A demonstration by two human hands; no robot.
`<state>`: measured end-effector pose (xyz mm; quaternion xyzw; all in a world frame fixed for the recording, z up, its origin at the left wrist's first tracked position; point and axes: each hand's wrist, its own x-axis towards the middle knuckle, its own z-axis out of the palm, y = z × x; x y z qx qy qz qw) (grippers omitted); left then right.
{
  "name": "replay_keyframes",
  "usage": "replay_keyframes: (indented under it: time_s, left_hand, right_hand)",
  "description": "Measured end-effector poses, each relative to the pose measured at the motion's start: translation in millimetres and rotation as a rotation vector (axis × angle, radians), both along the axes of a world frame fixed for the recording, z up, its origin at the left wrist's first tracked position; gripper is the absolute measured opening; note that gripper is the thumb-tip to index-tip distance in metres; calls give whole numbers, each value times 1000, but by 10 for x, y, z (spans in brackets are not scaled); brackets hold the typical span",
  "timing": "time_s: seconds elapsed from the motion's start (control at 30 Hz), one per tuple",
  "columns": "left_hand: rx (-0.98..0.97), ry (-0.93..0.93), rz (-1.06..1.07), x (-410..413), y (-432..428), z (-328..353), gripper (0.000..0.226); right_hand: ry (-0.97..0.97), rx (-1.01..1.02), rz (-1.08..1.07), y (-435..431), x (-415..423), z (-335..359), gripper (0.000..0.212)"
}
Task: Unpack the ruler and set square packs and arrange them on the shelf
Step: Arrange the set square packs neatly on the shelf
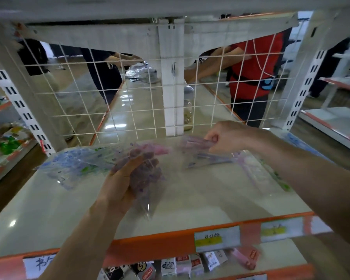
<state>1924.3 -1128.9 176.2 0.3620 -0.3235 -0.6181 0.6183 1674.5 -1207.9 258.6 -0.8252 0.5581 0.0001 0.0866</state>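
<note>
Here, over the shelf [49,209], our left hand [119,182] grips a purple-tinted pack [148,178] from beneath; our right hand [228,136] pinches a second clear pack [202,158] by its top corner, just right of the first.

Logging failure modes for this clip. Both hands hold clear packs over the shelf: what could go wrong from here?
1. The left hand grips a loose bundle of packs at one end; the slick film may let some slide out.
2. The right hand only pinches one pack by its edge, so it may slip.
</note>
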Motion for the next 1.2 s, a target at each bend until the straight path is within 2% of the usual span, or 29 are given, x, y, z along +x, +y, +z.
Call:
replay_keyframes:
  time_s: [0.13, 0.23, 0.43, 0.5, 0.57, 0.63, 0.7, 0.77, 0.83, 0.9, 0.97, 1.07, 1.13, 1.2]
  left_hand:
    - [1, -10, -5, -31, 17, 20, 25]
    - [2, 2, 4, -32, 12, 18, 25]
    - [7, 17, -38, -40, 24, 37, 15]
    - [11, 22, -32, -32, 15, 31, 15]
    - [9, 40, -47, -26, 1, 28, 17]
    - [4, 75, -70, -24, -10, 46, 29]
    - [-6, 106, -102, -11, -21, 104, 34]
    - [-67, 97, -155, 1, -29, 175, 24]
    - [-72, 80, -129, 36, -41, 227, 16]
    - [-41, 45, -99, 119, -21, 246, 20]
    - [-3, -34, -139, 194, 65, 282, 30]
    - [0, -210, -97, 255, 182, 416, 17]
    - [-4, -441, 56, 311, 207, 541, 8]
    - [-27, -673, 101, 372, 225, 622, 7]
  right_hand:
    - [91, 104, -34, -102, -110, -100, 21]
    - [119, 137, -19, -130, -110, -164, 15]
    - [171, 173, -20, -112, -114, -234, 10]
    - [221, 112, 0, -35, -58, -201, 13]
    - [75, 32, 51, 60, 68, -157, 10]
    - [-282, 72, 103, 218, 302, -118, 20]
    - [-519, 151, 150, 370, 602, -127, 25]
    - [-631, 223, 151, 456, 871, -180, 25]
    - [-753, 269, 139, 478, 1053, -224, 10]
    - [-829, 304, 119, 469, 1148, -262, 14]
    - [-861, 325, 127, 471, 1201, -279, 18]
    - [-840, 339, 183, 488, 1249, -278, 7]
    - [-842, 353, 209, 490, 1283, -272, 13]
    - [-915, 378, 211, 508, 1324, -293, 12]
